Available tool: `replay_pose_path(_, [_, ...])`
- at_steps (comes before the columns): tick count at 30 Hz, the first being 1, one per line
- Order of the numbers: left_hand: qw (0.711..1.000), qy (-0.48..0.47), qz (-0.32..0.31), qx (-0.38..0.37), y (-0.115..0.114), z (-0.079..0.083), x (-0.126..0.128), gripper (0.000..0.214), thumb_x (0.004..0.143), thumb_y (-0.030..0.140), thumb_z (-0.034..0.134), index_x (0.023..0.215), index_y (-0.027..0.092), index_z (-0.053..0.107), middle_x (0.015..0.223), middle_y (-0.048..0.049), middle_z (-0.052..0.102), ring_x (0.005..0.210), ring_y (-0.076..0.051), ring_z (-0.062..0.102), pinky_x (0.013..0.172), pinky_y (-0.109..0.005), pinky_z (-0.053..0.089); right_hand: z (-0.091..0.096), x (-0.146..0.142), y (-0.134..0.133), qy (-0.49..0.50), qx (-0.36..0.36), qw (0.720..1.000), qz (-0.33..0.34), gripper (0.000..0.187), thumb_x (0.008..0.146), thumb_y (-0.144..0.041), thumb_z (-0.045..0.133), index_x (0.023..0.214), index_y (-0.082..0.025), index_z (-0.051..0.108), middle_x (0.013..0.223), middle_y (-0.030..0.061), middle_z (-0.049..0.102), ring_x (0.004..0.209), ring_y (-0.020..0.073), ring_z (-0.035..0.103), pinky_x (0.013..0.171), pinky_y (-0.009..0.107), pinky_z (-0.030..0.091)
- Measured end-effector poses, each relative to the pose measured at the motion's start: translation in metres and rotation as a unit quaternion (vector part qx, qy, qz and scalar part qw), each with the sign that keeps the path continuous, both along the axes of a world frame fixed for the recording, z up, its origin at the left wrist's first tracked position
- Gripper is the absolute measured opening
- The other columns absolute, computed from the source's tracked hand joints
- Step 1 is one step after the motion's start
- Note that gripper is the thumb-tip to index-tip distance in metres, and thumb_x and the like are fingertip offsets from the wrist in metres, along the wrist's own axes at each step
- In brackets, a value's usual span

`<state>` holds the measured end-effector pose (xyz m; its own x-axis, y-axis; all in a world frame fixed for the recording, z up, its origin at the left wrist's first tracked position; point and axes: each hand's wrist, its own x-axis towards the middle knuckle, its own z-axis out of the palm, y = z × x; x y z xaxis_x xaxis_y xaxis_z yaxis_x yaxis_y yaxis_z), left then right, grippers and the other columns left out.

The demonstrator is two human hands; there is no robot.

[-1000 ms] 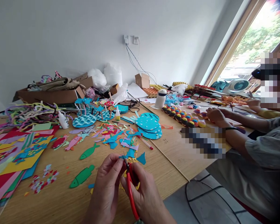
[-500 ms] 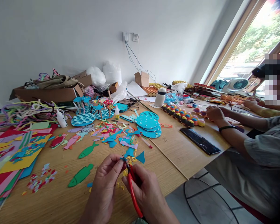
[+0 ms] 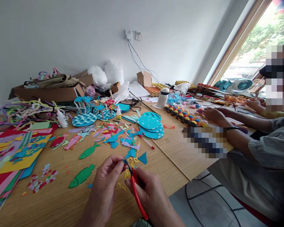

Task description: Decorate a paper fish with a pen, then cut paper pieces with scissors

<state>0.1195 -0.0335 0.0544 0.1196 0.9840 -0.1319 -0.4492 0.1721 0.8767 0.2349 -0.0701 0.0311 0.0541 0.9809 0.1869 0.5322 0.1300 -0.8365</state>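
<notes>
My right hand [image 3: 148, 193] grips red-handled scissors [image 3: 135, 189], blades pointing up toward my left fingertips. My left hand [image 3: 106, 186] pinches a small piece of yellow paper [image 3: 127, 173] at the blade tips. Yellow snippets [image 3: 121, 186] lie on the wooden table [image 3: 61, 198] under my hands. Two green paper fish [image 3: 81, 176] lie just left of my left hand, and blue paper scraps [image 3: 137, 156] sit just beyond the scissors.
Stacked coloured paper sheets [image 3: 11, 154] cover the left. Blue paper discs [image 3: 150, 124], a glue bottle [image 3: 118, 114], a thin wooden stick [image 3: 170, 160] and cardboard boxes [image 3: 49, 91] lie further back. A seated person's hand [image 3: 214, 115] rests by a row of coloured balls [image 3: 183, 116] on the right.
The view has shifted slightly. My hands have stayed together with the scissors at the yellow paper. The neighbouring person's hand has slid a little forward along the table.
</notes>
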Motion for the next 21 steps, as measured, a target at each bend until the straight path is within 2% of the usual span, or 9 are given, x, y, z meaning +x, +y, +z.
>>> replay_pose_path(5, [1.0,0.004,-0.005,-0.002,0.003,-0.004,-0.003,0.02,0.059,0.03,0.077,0.068,0.018,0.064,0.065,0.0038,0.064,0.064,-0.01,0.057,0.066,-0.02,0.046,0.002,0.002,-0.001,0.002,-0.024,1.0,0.006,0.034,0.074,-0.042,0.051,0.055,-0.02,0.034,0.049,-0.0052,0.032,0.046,0.0082,0.026,0.044,0.021,0.02])
replay_pose_path(10, [1.0,-0.003,-0.01,-0.01,0.001,-0.004,-0.004,0.019,0.062,0.03,0.076,0.071,0.018,0.064,0.068,0.0036,0.063,0.066,-0.011,0.058,0.069,-0.022,0.047,0.011,0.003,-0.003,0.034,-0.064,0.997,0.04,0.028,0.075,-0.037,0.051,0.059,-0.02,0.035,0.052,-0.0058,0.032,0.049,0.0086,0.026,0.044,0.02,0.021])
replay_pose_path(17, [0.999,-0.008,-0.052,-0.001,-0.003,0.0,-0.006,0.014,0.066,0.029,0.073,0.07,0.018,0.064,0.071,0.001,0.065,0.07,-0.013,0.059,0.072,-0.024,0.048,0.015,0.003,-0.004,0.037,-0.081,0.994,0.061,0.028,0.077,-0.037,0.052,0.062,-0.019,0.036,0.055,-0.0061,0.032,0.052,0.0088,0.026,0.045,0.021,0.021])
replay_pose_path(21, [0.995,0.016,-0.102,0.015,-0.002,0.001,-0.01,0.012,0.07,0.029,0.068,0.071,0.018,0.064,0.071,-0.0004,0.065,0.071,-0.014,0.059,0.071,-0.024,0.048,0.017,0.007,-0.005,0.034,-0.085,0.993,0.069,0.028,0.077,-0.035,0.053,0.062,-0.019,0.036,0.056,-0.0061,0.032,0.053,0.0087,0.025,0.046,0.021,0.021])
